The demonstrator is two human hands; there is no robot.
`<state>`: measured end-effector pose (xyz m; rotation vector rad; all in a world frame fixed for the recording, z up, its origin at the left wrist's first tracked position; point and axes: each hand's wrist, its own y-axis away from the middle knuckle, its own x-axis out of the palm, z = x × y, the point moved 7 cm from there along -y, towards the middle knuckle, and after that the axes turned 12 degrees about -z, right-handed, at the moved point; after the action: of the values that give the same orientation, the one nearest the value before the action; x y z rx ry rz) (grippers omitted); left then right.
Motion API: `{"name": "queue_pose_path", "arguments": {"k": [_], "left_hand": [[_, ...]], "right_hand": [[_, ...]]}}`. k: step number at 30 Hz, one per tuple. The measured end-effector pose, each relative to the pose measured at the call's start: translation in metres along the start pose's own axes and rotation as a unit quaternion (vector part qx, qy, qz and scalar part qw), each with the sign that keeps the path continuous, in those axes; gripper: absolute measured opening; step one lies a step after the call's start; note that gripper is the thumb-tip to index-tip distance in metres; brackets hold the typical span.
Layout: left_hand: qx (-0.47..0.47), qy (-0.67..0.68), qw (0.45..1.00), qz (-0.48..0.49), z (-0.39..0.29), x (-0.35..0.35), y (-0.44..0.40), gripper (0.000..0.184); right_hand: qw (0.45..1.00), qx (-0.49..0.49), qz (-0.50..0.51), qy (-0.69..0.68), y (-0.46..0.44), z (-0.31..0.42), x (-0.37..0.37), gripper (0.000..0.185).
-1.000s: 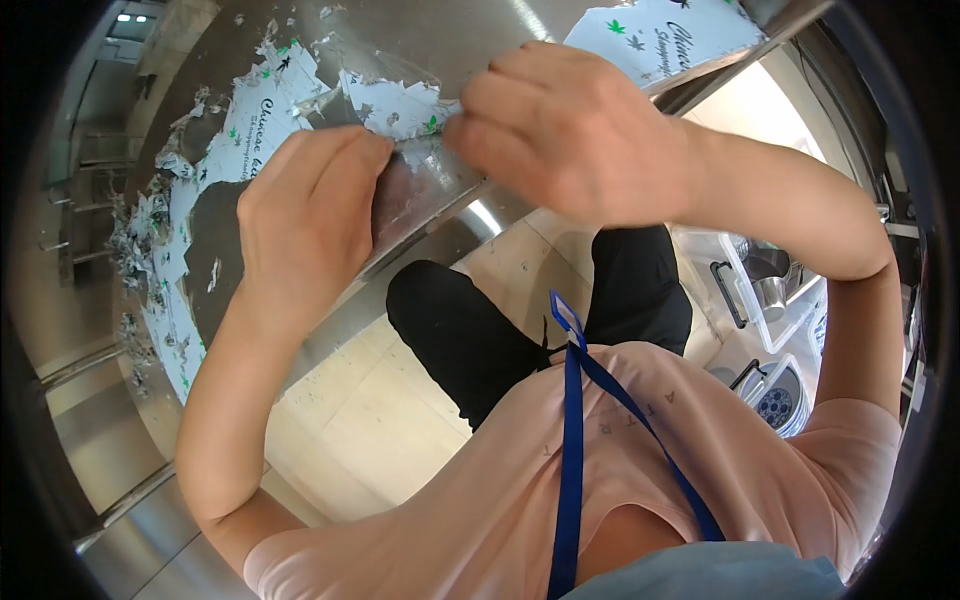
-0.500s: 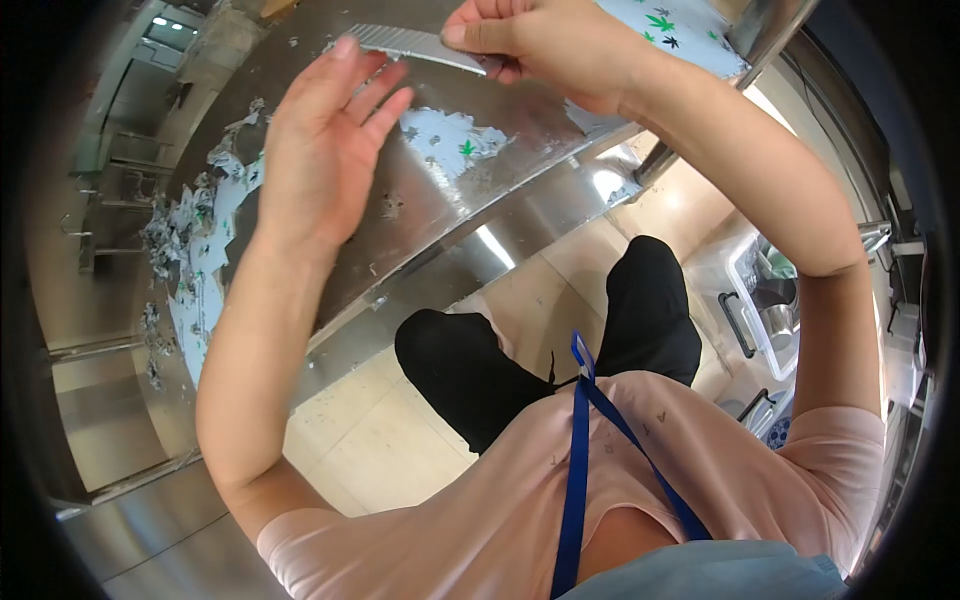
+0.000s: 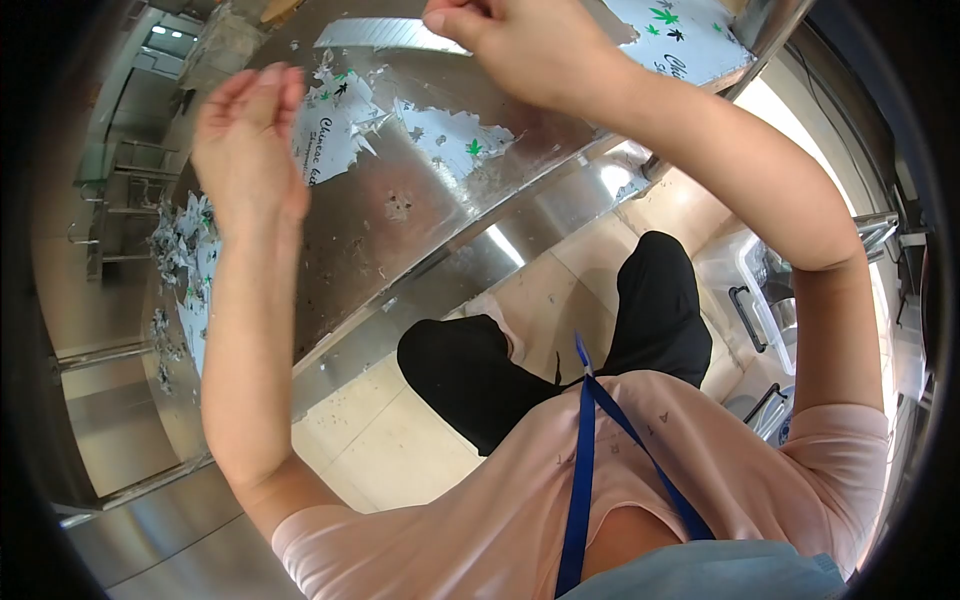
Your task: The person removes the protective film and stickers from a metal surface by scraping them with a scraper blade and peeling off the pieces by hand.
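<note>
My right hand (image 3: 530,50) grips one end of a flat silvery strip (image 3: 380,33) with fine lines across it. The strip points left over the metal table (image 3: 400,240). My left hand (image 3: 250,150) is raised left of the strip and apart from it, its fingers curled against the thumb. Whether anything is pinched there, I cannot make out. Just right of that hand, a torn white sheet (image 3: 335,135) with printed leaves and lettering lies on the metal. Another ragged piece (image 3: 450,140) is beside it.
Crumpled grey-white scraps (image 3: 180,240) are heaped at the table's left side. More printed sheet (image 3: 680,40) covers the far right corner by a metal post (image 3: 775,40). Clear plastic bins (image 3: 765,300) stand on the tiled floor to the right.
My left hand has moved left and away from the strip, its fingers going from spread to curled. The right hand and strip have shifted slightly left, uncovering the torn sheet between the hands.
</note>
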<state>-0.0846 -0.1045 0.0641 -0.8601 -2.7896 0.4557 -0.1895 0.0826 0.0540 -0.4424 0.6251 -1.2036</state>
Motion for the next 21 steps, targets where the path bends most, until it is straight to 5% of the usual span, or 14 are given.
{"name": "queue_pose_path", "arguments": {"k": [1, 2, 5, 6, 9, 11, 19, 21], "left_hand": [[0.085, -0.068, 0.994, 0.010, -0.006, -0.009, -0.014, 0.019], [0.245, -0.276, 0.926, 0.077, -0.007, -0.014, -0.026, 0.019], [0.456, -0.542, 0.695, 0.120, -0.008, -0.004, -0.021, 0.019], [0.466, -0.477, 0.729, 0.154, -0.013, 0.003, -0.014, 0.019], [0.307, -0.307, 0.854, 0.286, -0.003, 0.029, 0.000, 0.021], [0.293, -0.365, 0.830, 0.303, 0.012, 0.038, 0.006, 0.023], [0.014, -0.344, 0.912, 0.225, 0.039, 0.011, 0.007, 0.024], [0.045, -0.376, 0.900, 0.214, 0.031, 0.004, 0.019, 0.024]], "right_hand": [[0.999, -0.008, 0.040, 0.010, -0.001, -0.007, 0.005, 0.013], [0.996, -0.016, 0.080, 0.020, -0.004, -0.018, 0.010, 0.013], [0.974, -0.072, 0.203, 0.064, -0.010, -0.033, 0.030, 0.012], [0.967, -0.085, 0.233, 0.061, -0.011, -0.033, 0.038, 0.012], [0.949, -0.142, 0.281, 0.039, -0.019, -0.035, 0.061, 0.013], [0.937, -0.163, 0.306, 0.036, -0.026, -0.036, 0.072, 0.013], [0.914, -0.152, 0.377, 0.019, -0.033, -0.039, 0.098, 0.015], [0.897, -0.167, 0.408, 0.031, -0.028, -0.031, 0.104, 0.015]]}}
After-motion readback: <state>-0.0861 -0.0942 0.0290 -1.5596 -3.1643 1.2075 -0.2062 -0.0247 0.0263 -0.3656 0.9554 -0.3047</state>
